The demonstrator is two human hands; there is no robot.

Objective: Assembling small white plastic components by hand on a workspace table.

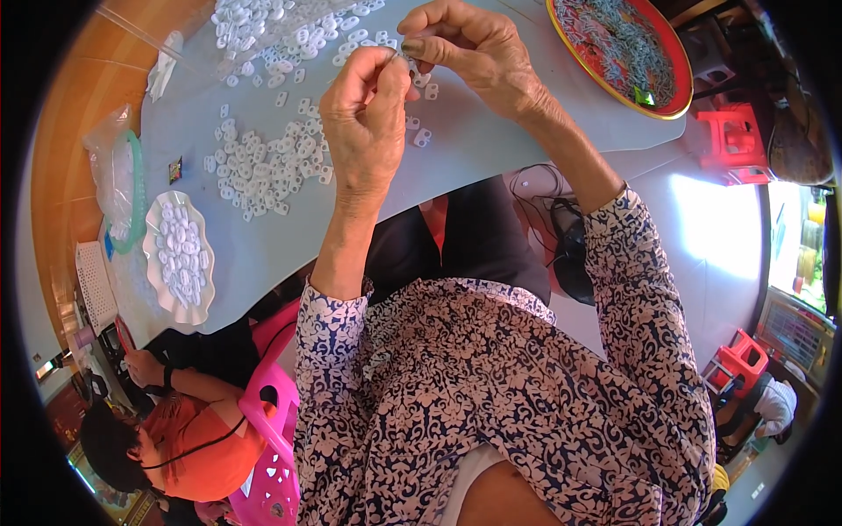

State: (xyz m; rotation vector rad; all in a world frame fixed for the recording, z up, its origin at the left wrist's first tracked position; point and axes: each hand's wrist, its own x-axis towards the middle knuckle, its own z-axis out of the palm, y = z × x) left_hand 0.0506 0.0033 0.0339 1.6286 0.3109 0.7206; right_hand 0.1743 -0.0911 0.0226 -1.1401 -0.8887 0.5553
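My left hand (367,123) is closed in a pinch above the table, thumb pressed against the bent forefinger. Close beside it, almost touching, the thumb and forefinger of my right hand (481,60) pinch together as well. Whatever lies between the fingertips is too small and too covered to make out. A loose pile of small white plastic pieces (263,167), many with two holes, spreads to the left of my left hand. A few more white pieces (423,137) lie under my hands. Beyond them is a larger heap of white pieces (250,31), partly under clear plastic.
At the far right a red round tray (682,83) holds many thin grey metal bits. A scalloped white dish (156,263) with white pieces stands at the table's left edge, near a clear plastic bag (110,171). A person in orange (215,447) sits at the lower left.
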